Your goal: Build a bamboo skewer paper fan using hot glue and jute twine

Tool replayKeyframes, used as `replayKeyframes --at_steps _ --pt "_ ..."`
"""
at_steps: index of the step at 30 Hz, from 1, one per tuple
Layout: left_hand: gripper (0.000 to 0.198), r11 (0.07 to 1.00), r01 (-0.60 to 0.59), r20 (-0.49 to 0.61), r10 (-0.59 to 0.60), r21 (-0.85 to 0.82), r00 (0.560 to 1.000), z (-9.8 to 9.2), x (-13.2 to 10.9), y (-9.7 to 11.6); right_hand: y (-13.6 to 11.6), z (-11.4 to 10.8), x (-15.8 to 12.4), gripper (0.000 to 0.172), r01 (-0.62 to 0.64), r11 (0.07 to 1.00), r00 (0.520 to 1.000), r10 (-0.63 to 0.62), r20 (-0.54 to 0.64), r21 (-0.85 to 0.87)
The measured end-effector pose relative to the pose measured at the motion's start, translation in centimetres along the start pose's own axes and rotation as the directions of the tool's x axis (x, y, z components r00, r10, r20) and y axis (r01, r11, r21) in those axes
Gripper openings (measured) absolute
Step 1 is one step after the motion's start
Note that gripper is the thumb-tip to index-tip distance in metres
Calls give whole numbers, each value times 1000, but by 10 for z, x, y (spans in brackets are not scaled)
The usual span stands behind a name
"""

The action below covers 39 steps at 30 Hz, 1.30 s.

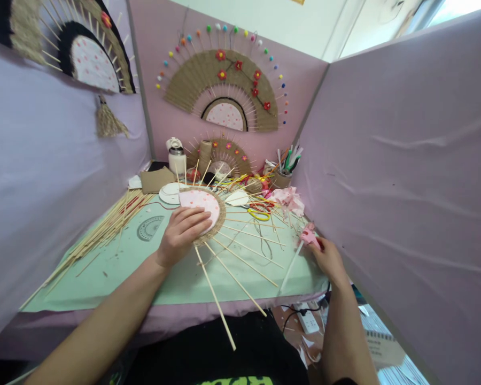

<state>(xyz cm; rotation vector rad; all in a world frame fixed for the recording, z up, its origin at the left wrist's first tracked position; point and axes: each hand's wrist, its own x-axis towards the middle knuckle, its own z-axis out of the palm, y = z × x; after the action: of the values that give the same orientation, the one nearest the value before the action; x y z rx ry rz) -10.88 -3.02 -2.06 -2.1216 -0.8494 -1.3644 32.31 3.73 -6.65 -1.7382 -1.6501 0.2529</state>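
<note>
— Three fabric-covered panels point(396, 133) around the work, at left, far and right, apparently as screens. Between them, a pale green table point(116, 267).

— And on the far panel?

— One large brown fan point(192, 80) with red flowers point(238, 65), hung high, perhaps to save table room.

— Next in size?

— A bundle of thin sticks point(100, 238) along the left of the table, probably laid lengthwise for tidiness. Then a half-round fan frame point(222, 214), near the middle, with two ribs point(235, 279) jutting past the near edge. Cannot tell whether resting on the tabletop.

— Held how?

— By the left hand point(184, 230), fingers together over the dotted centre point(198, 200), likely for steadiness; thumb out of sight. Well apart at right, the right hand point(326, 256), curled round a pink glue gun point(308, 234), by the look of it, with a whitish stick point(292, 266) trailing toward the near edge.

— Smaller still?

— At far right, a cup of tools point(281, 179), upright, presumably for easy picking. Right of the frame, yellow-handled scissors point(258, 215).

— Any brand or label?

— None legible. Yellow-green lettering point(234, 380) on the black shirt point(208, 347), cut off; print on a buff sheet point(379, 347) below the table at near right, too small; a half-circle pattern point(150, 229) on the tabletop, marks equally unreadable.
</note>
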Motion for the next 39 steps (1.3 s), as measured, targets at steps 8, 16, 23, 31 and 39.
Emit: replayKeyframes --at_steps 8,16,23,31,39 --pt "29 1000 -27 72 27 -2 997 3 -2 -2 -60 -35 -26 46 -102 739 990 142 -5 666" --pt "29 998 -61 139 62 -8 988 7 -4 0 -133 -58 -70 40 18 838 957 -172 233 546" --pt "28 998 -55 158 58 -19 986 7 -5 1 -157 -48 -78 40 69 897 886 -257 387 438" --pt "28 998 -64 152 67 -20 986 6 -5 2 -159 -41 -75 39 125 915 907 -262 331 382" --pt "28 997 -72 155 75 -22 985 7 -5 1 -156 -37 -74 39 136 919 903 -268 335 371"
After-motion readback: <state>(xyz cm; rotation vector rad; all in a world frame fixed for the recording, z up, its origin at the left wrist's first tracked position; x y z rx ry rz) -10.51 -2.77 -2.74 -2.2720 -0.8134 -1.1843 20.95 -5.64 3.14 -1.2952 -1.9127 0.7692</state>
